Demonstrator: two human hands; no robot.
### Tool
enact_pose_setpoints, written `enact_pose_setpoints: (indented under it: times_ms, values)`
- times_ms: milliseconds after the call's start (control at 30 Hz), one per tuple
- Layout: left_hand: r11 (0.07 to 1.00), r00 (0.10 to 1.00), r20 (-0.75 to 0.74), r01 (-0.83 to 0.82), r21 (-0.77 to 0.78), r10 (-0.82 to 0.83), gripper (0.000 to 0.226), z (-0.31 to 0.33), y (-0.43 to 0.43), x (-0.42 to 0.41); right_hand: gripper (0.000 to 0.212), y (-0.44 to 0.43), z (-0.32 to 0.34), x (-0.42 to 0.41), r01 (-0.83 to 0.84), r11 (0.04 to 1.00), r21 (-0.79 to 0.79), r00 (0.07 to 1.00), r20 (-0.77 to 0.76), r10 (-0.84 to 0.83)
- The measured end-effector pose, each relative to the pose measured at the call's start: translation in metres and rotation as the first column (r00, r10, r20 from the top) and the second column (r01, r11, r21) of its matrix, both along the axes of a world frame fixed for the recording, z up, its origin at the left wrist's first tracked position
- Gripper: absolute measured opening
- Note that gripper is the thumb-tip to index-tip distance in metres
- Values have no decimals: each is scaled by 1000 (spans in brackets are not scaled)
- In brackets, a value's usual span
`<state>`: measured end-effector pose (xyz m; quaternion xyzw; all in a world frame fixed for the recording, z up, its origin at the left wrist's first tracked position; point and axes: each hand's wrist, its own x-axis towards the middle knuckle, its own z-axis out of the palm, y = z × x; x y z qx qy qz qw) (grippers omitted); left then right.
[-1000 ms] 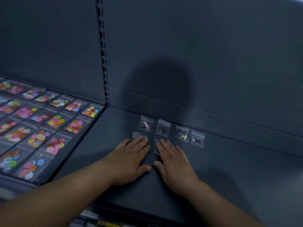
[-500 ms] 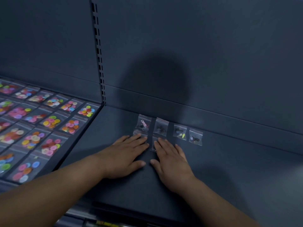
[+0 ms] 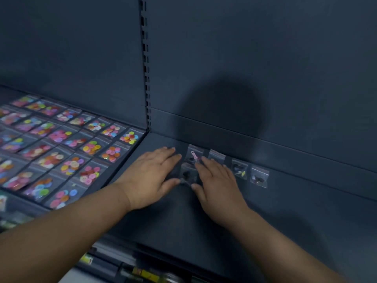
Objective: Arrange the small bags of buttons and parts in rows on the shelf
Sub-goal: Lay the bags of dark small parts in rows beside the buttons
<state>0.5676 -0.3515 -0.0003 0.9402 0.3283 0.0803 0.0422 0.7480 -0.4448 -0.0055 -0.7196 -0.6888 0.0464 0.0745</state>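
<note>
On the dark shelf a row of small clear bags lies along the back wall: one with a pink part, one partly under my right fingers, one with a yellow part, one with dark parts. A second-row bag with dark parts lies between my hands. My left hand lies flat on the shelf with straight fingers, left of that bag. My right hand lies flat to its right, fingertips touching the back-row bags. Any bags beneath the palms are hidden.
The neighbouring shelf on the left is covered with rows of bags of coloured buttons. A slotted upright post divides the two bays. Packaged goods show on a lower shelf below the front edge.
Both hands have slid apart a little and forward toward the back wall, uncovering the dark-parts bag between them. The view has shifted to the left.
</note>
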Motion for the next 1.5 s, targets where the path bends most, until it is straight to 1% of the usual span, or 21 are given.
enact_pose_setpoints:
  times_ms: [100, 200, 267, 433, 600, 733, 900, 1033, 1100, 1167, 1233, 1333, 1400, 1500]
  values:
    - [985, 987, -22, -156, 71, 158, 78, 6, -7, -19, 59, 16, 9, -12, -96, 995, 7, 995, -1, 96]
    - [945, 946, -61, -311, 98, 318, 70, 9, -19, -46, 60, 32, 16, -31, -211, 978, -9, 977, 19, 211]
    - [914, 913, -75, -393, 103, 401, 71, 12, -28, -66, 60, 39, 20, -46, -283, 959, -2, 959, 20, 283]
    - [825, 823, -87, -549, 134, 562, 70, 26, -51, -122, 61, 51, 32, -95, -427, 903, 39, 904, 2, 427]
    - [741, 747, -20, -655, 146, 664, 81, 40, -57, -189, 59, 68, 45, -166, -550, 834, 48, 835, 23, 550]
    - [698, 709, 19, -699, 158, 705, 77, 43, -55, -249, 58, 86, 51, -232, -598, 800, 54, 802, 43, 596]
    - [677, 685, 31, -725, 126, 728, 71, 46, -38, -341, 54, 109, 55, -326, -601, 799, 38, 800, 33, 600]
    - [675, 684, 35, -726, 133, 729, 86, 55, -23, -418, 54, 127, 60, -400, -597, 799, 80, 802, 27, 596]
    - [683, 691, 26, -719, 128, 722, 87, 60, -15, -451, 54, 136, 61, -431, -586, 804, 103, 808, -3, 589]
    - [685, 693, 48, -719, 120, 719, 83, 64, -3, -480, 56, 145, 64, -458, -573, 807, 143, 815, -11, 580]
    - [684, 691, 55, -722, 106, 721, 77, 66, 10, -502, 58, 155, 66, -479, -569, 806, 162, 817, -3, 577]
    - [693, 697, 82, -717, 76, 712, 68, 64, 31, -524, 52, 175, 70, -503, -553, 823, 127, 831, 21, 556]
    - [701, 702, 96, -711, 57, 705, 66, 63, 47, -533, 49, 192, 71, -513, -547, 829, 113, 836, 30, 548]
    - [705, 704, 89, -708, 27, 704, 67, 60, 75, -543, 50, 220, 71, -523, -533, 842, 84, 846, 22, 533]
